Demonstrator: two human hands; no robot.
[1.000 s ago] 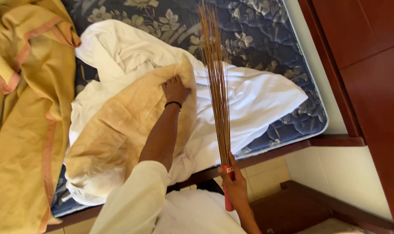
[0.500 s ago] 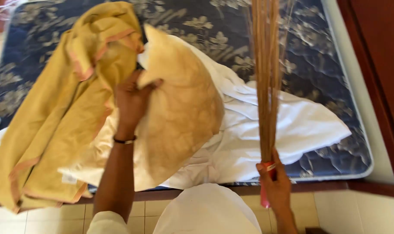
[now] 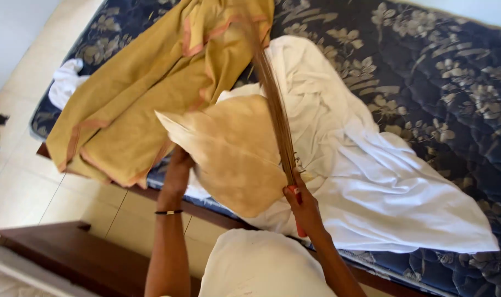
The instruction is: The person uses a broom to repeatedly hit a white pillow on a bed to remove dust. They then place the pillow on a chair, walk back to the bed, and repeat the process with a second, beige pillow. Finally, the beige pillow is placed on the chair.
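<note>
Left hand (image 3: 179,165): raised, fingers closed on the lower left edge of a tan pillow (image 3: 234,154); most of the hand is hidden behind the pillow, so the exact grip cannot be told. A dark band sits on the left wrist. The pillow is lifted off the bed, tilted, one corner pointing left, its tan face blotchy.

Right hand (image 3: 303,206): fingers wrapped tight around the red-bound base of a stick broom (image 3: 275,110). The bundle of thin brown sticks rises from the hand up and to the left, crossing in front of the right edge of the pillow; its upper end is motion-blurred.

Bed: bare mattress (image 3: 454,82), dark blue with a pale floral pattern. A crumpled white sheet (image 3: 382,187) lies on it, spreading from behind the pillow toward the near right edge. A mustard-yellow blanket (image 3: 140,104) with pinkish trim lies to the left, hanging over the mattress edge. A small white cloth (image 3: 66,82) sits at the far left side of the mattress.

Below: dark wooden bed frame (image 3: 206,212) along the near edge, pale tiled floor (image 3: 19,165), and a dark wooden piece of furniture (image 3: 52,247) at lower left.
</note>
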